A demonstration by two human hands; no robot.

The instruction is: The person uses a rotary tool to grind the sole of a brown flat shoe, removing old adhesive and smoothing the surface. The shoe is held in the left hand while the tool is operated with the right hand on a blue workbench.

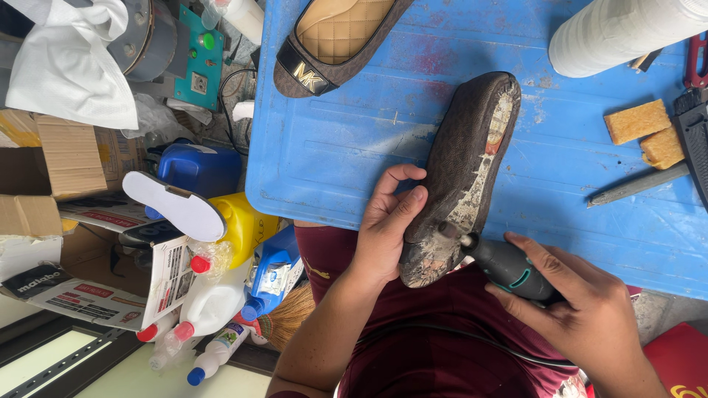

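Observation:
My left hand [389,221] grips the side of a worn brown flat shoe [461,162], held sole up with its heel over the near edge of the blue table [346,147]. The sole is scuffed, with pale patches of old glue along its right side. My right hand [582,309] is shut on a dark rotary tool with teal trim [509,267], and the tool's tip touches the sole near the heel. A black cord runs from the tool across my lap. The matching shoe [332,40] lies upright at the table's far side.
A white roll [619,29], two yellow sponge blocks [645,129], a metal file [638,184] and red-handled pliers [697,59] lie at the right. Left of the table stand blue and yellow jugs [221,199], spray bottles, a white insole, cardboard boxes and a machine.

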